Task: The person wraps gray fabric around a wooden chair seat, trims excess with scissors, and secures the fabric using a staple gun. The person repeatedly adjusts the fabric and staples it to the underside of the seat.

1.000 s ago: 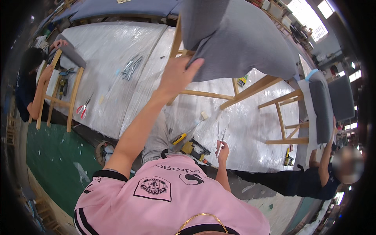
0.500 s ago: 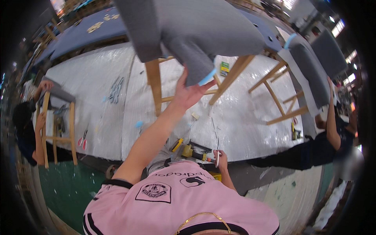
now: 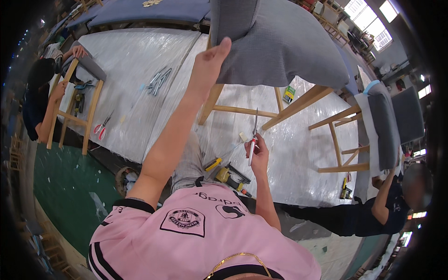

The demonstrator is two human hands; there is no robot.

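Observation:
A wooden chair with grey upholstery point(image 3: 289, 51) stands before me on the plastic-covered work surface, its legs bare wood. My left hand point(image 3: 208, 67) is raised at the left side of the seat, close to the foot of the backrest. Its thumb sticks up; the other fingers are mostly hidden, so its grip does not show. Lower down, my right hand point(image 3: 259, 151) is closed round the handle of a pair of scissors point(image 3: 252, 151), white with red. Their blades point up and away, toward the chair's lower rail.
A yellow-black power tool point(image 3: 228, 178) lies near my lap. Metal bolts point(image 3: 158, 81), red-handled scissors point(image 3: 102, 129) and a green-yellow box point(image 3: 289, 94) lie on the surface. Two co-workers handle chairs, one at the left stool point(image 3: 86, 122), one at the right chair point(image 3: 383, 126).
My left hand has let go of the grey cloth flap with the light-blue edge and moved up. The flap no longer shows. My right hand has lifted the scissors toward the chair.

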